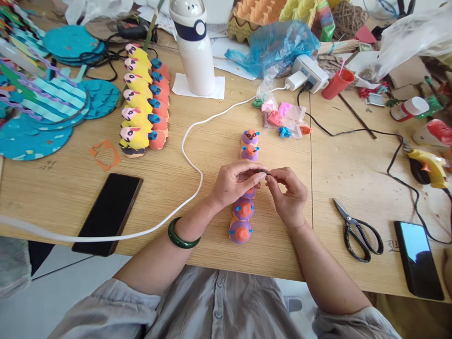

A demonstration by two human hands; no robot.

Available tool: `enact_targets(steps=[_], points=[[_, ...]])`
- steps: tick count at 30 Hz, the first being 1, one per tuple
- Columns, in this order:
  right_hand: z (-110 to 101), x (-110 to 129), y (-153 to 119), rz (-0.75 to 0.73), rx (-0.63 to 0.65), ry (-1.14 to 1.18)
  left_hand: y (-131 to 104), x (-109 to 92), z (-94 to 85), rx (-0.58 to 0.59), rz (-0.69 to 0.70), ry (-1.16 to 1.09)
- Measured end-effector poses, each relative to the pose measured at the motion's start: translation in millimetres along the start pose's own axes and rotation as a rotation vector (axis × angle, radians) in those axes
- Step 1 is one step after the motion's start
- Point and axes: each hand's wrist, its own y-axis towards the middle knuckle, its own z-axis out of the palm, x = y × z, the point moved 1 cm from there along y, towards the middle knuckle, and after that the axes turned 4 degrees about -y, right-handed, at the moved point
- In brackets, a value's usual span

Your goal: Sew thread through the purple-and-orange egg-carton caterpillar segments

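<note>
My left hand (235, 182) and my right hand (287, 195) meet over the middle of a row of purple egg-carton figures (247, 188) with orange noses and blue dots. Between the fingertips of both hands I pinch a tiny dark piece (265, 172). The row runs from near the table's front edge away from me; my hands hide its middle figures. A green bangle (181, 235) sits on my left wrist.
Black scissors (356, 230) and a phone (418, 259) lie to the right, another phone (109, 214) to the left. A white cable (190, 155) crosses the table. Yellow and orange figures (143, 101), a white bottle (194, 47), small bags of coloured clay (282, 120), a glue gun (429, 165).
</note>
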Motion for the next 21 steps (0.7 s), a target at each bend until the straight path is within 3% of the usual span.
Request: enact_targets(steps=[11, 17, 21], points=[[3, -5, 6, 0.364, -0.126, 0.338, 4, 0, -1.6, -0.166, -0.120, -0.122], [4, -9, 6, 0.381, -0.102, 0.391, 9, 7, -5.7, -0.223, -0.249, -0.423], [4, -10, 6, 0.394, -0.076, 0.417, 11, 8, -6.7, -0.240, -0.252, -0.471]])
